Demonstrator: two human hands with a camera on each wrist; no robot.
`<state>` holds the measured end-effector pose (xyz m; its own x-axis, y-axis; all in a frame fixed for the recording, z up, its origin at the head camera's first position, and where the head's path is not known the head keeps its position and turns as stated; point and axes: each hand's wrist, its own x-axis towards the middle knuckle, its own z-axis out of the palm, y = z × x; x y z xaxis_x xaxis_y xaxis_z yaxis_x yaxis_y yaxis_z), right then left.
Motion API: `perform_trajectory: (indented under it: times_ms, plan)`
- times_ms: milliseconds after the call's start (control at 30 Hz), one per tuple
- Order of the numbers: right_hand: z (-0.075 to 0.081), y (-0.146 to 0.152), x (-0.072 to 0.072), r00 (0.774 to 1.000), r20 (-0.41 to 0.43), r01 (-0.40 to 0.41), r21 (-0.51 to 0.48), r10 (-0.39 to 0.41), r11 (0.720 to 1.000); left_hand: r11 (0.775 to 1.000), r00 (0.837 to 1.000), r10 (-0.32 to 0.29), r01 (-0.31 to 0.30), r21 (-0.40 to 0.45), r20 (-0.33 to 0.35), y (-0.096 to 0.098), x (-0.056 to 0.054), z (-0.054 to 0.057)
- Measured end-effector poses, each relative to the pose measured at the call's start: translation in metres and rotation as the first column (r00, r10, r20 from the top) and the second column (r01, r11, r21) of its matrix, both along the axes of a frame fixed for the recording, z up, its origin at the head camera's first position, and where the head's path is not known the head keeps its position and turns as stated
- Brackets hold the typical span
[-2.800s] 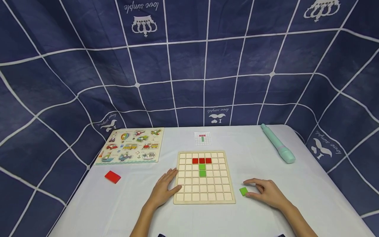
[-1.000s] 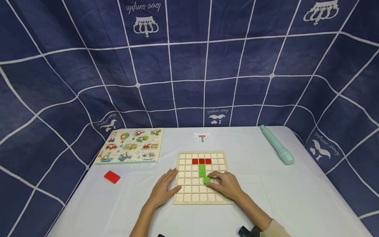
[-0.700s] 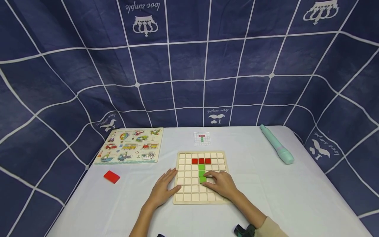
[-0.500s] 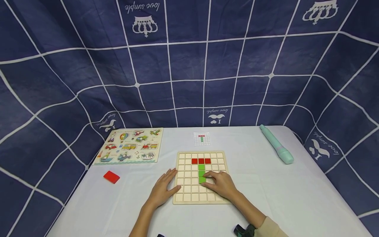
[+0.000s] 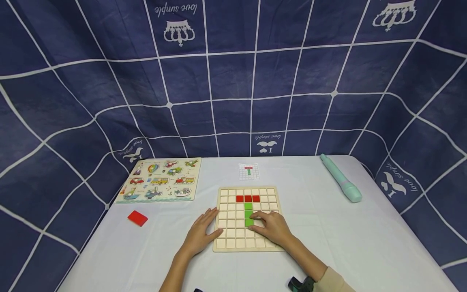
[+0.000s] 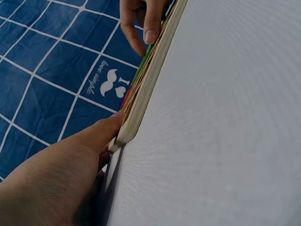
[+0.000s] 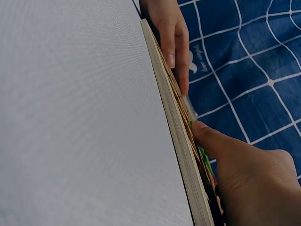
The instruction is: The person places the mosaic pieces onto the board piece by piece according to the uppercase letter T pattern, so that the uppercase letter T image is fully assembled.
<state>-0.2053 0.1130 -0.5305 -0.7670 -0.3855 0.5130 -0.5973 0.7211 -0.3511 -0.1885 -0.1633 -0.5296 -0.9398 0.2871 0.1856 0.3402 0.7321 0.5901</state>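
In the head view, a wooden grid board [image 5: 261,245] lies on the white table, with a row of three red tiles [image 5: 248,198] and a green column beneath it. At the column's lower end, the thumb and index finger of my right hand [image 5: 271,227] pinch a green square tile [image 5: 249,222], which sits in a cell. My left hand [image 5: 198,233] rests along the board's left edge, fingers extended and thumb over the rim. From the left wrist view, the board's edge [image 6: 151,77] runs beside the left hand [image 6: 70,160]. The right wrist view shows the right thumb [image 7: 209,136] at the board.
A pattern card [image 5: 249,171] with a red and green T lies behind the board. To the left are a vehicle picture puzzle [image 5: 160,180] and a red piece [image 5: 137,218]. A mint-green microphone-shaped object [image 5: 341,177] lies at the right. A blue checked curtain [image 5: 233,77] surrounds the table.
My right hand has brought the green tile from the table right of the board into the cell below the other green tiles. During the last half second it has stayed still, as has the left hand.
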Motion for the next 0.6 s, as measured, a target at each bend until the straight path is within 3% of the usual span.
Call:
perform_trajectory:
  times_ms: [367, 600]
  plan:
    - [0.007, 0.019, 0.004, 0.999, -0.004, 0.036, -0.045, -0.036, 0.998, 1.000, 0.999, -0.025, 0.024, 0.019, 0.025, 0.001, -0.001, 0.000]
    - [0.013, 0.064, 0.004, 0.990, -0.034, 0.134, -0.114, -0.139, 0.984, 0.992, 0.985, -0.008, -0.014, 0.123, 0.172, -0.010, 0.000, 0.010]
